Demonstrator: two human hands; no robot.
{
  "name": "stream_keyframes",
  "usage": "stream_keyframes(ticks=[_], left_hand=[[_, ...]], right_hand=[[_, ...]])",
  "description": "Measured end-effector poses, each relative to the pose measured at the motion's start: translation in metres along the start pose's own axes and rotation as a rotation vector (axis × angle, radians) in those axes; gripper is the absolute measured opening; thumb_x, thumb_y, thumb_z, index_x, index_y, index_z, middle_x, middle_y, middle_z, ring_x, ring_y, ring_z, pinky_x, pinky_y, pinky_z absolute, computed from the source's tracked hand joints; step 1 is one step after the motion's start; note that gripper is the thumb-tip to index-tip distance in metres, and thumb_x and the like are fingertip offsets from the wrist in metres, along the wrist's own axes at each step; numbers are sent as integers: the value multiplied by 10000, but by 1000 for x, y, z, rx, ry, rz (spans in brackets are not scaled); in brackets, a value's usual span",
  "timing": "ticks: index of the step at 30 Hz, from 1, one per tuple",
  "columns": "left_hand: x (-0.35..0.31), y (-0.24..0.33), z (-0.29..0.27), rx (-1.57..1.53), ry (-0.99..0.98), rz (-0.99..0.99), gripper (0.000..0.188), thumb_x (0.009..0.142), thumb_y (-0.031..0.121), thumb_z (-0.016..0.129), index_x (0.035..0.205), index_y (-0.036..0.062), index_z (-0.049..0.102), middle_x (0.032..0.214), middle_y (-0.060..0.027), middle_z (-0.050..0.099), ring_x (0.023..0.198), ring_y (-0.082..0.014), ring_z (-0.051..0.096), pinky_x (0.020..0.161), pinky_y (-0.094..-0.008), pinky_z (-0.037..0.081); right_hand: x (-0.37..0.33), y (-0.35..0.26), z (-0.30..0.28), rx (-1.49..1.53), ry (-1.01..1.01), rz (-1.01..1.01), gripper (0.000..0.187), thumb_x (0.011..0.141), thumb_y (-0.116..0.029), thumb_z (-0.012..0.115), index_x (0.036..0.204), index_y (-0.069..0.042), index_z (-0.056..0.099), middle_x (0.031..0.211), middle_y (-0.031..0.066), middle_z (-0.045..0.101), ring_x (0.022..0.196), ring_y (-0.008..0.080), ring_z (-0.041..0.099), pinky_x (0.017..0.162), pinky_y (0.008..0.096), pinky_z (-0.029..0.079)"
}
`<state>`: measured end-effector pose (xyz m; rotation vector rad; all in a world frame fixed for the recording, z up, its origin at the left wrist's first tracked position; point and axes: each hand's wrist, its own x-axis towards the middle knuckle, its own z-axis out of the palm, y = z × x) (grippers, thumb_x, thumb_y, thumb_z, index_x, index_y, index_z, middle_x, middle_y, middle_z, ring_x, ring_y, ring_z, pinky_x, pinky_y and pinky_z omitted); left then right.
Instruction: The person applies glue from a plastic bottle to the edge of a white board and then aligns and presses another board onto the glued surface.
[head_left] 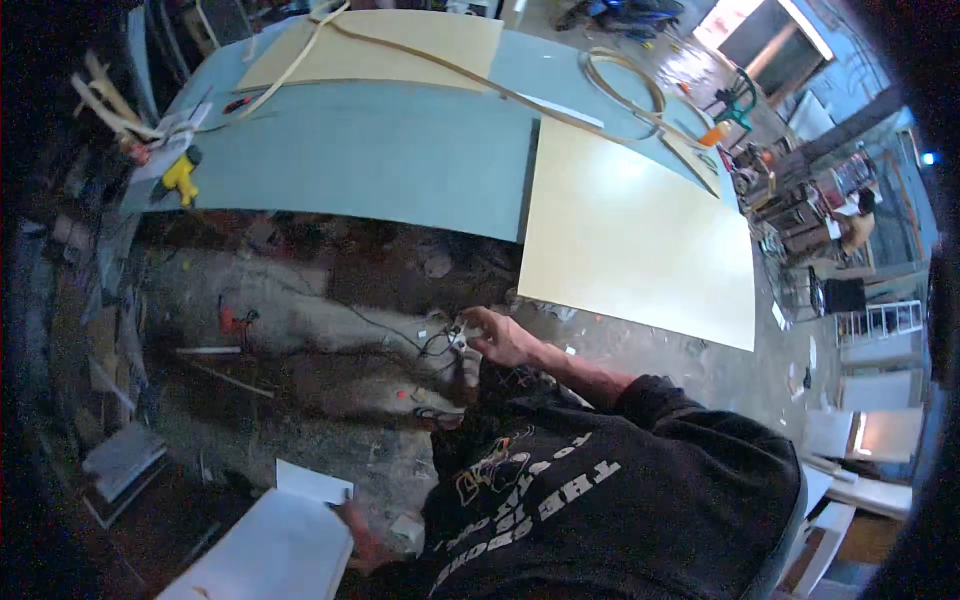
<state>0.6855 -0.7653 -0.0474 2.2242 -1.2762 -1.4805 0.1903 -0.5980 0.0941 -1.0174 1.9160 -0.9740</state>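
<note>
My right hand (500, 339) is raised in front of my body, its fingers curled loosely and apart. Just past the fingertips lie a small pale thing and a thin dark cable (383, 327); I make out nothing held. My left hand (362, 532) is low, dim and smeared, beside the edge of a white panel (268, 548). Whether it grips that panel cannot be told. In front of me, a pale cream sheet (640, 235) lies at the right end of a blue-grey tabletop (400, 150).
On the table's left lies a yellow-and-black power tool (180, 178). Another cream sheet (420, 45) and bent wooden strips (625, 85) lie farther back. A red tool (230, 318) rests on the floor to the left. White panels (865, 495) stand at right; a person (858, 225) is far right.
</note>
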Motion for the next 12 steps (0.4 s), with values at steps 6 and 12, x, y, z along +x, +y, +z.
stream_keyframes(ticks=[6, 12], left_hand=[[98, 200, 63, 186, -197, 264, 1007, 892, 498, 673, 1574, 163, 12, 1615, -121, 73, 1467, -329, 162, 1171, -478, 225], [144, 339, 189, 331, -463, 384, 1049, 890, 509, 672, 1592, 166, -27, 1655, -125, 31, 1505, -339, 129, 1199, -481, 205]], right_hand=[[-9, 60, -7, -47, 133, 265, 459, 901, -254, 674, 1270, -2, 568, 1098, 222, 687, 986, 334, 693, 837, 420, 555], [-54, 121, 6, -159, 204, 589, 449, 907, -324, 677, 1250, -40, 621, 1123, 193, 701, 1041, 336, 685, 902, 400, 537]])
